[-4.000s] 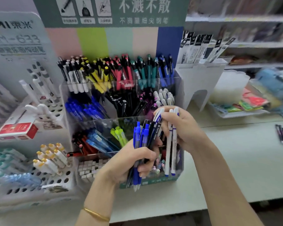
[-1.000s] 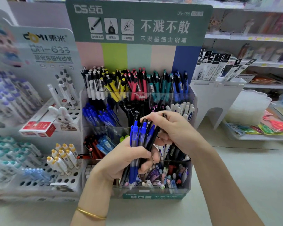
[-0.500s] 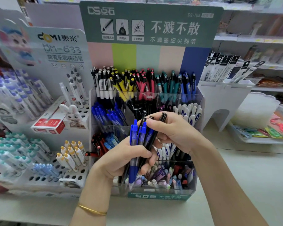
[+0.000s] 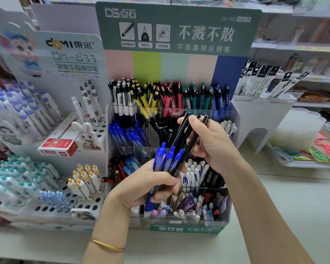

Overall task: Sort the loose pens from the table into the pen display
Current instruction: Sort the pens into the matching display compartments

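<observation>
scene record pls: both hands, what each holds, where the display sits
left-hand grip: curled round blue pens and the lower ends of black pens
right-hand grip: pinches the upper ends of the black pens
pen display: on the table, behind both hands, pens grouped by colour
in transit: none; every held pen is above the display

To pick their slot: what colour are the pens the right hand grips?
Black: the right hand grips slim black plastic pens, clearest in the head view.
</observation>
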Demonstrator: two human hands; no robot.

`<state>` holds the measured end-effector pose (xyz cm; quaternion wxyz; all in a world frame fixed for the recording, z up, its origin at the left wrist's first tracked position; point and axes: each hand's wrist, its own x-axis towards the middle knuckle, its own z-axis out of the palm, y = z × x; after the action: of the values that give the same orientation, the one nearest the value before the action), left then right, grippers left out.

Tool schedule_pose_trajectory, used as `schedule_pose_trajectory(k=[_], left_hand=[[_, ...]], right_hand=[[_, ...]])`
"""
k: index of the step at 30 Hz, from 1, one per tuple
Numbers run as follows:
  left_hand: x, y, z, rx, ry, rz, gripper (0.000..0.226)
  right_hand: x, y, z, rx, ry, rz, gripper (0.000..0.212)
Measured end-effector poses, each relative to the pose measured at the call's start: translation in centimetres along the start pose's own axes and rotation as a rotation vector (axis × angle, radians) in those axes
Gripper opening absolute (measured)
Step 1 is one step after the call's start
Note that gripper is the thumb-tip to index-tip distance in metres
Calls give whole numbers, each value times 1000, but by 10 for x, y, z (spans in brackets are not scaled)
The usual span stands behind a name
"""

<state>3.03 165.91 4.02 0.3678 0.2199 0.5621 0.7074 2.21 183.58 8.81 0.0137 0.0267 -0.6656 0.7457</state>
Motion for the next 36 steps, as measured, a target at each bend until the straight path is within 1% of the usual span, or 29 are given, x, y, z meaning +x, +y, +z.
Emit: schedule_pose_trajectory(k=[4, 6, 8, 11, 13, 14, 18, 20, 21, 24, 26, 27, 29, 31, 32, 34, 36], left_hand=[[-2, 1, -2, 23, -22, -14, 29], [-2, 2, -2, 38, -14, -12, 30], [-3, 3, -4, 50, 29, -16, 33], [-5, 3, -11, 77, 137, -17, 34], [-5, 1, -15, 37, 233, 5, 33], [-4, 1, -17, 4, 272, 26, 33], [1, 0, -18, -41, 340, 93, 34], [2, -1, -17, -37, 349, 107, 35], [2, -1, -17, -40, 351, 111, 35], [2, 0, -18, -54, 357, 124, 37], [2, 0, -19, -53, 362, 132, 37], [1, 0, -19, -53, 365, 135, 37], [0, 1, -20, -55, 362, 143, 36], [-2, 2, -22, -55, 358, 148, 35], [-3, 3, -23, -55, 357, 150, 34], [-3, 3, -24, -56, 358, 156, 33], [-2, 2, -25, -57, 366, 161, 33]], right_hand=[[0, -3, -3, -68, -126, -64, 27], [1, -4, -3, -129, -114, -135, 22], [4, -7, -6, -130, 12, -176, 20], [8, -17, -17, -63, 350, -274, 22], [9, -20, -23, -134, 525, -375, 21], [10, -19, -22, -189, 560, -414, 19], [13, -5, -8, -403, 542, -479, 16], [17, 4, 0, -514, 511, -465, 11], [19, 9, 4, -576, 487, -455, 12], [24, 21, 16, -837, 369, -423, 22], [26, 27, 23, -1029, 329, -366, 30], [26, 28, 24, -1062, 326, -340, 34], [21, 26, 25, -983, 327, -329, 43], [10, 22, 21, -848, 395, -388, 47], [2, 21, 19, -829, 444, -412, 48], [-12, 24, 17, -887, 488, -389, 50], [-18, 31, 18, -987, 461, -296, 57]])
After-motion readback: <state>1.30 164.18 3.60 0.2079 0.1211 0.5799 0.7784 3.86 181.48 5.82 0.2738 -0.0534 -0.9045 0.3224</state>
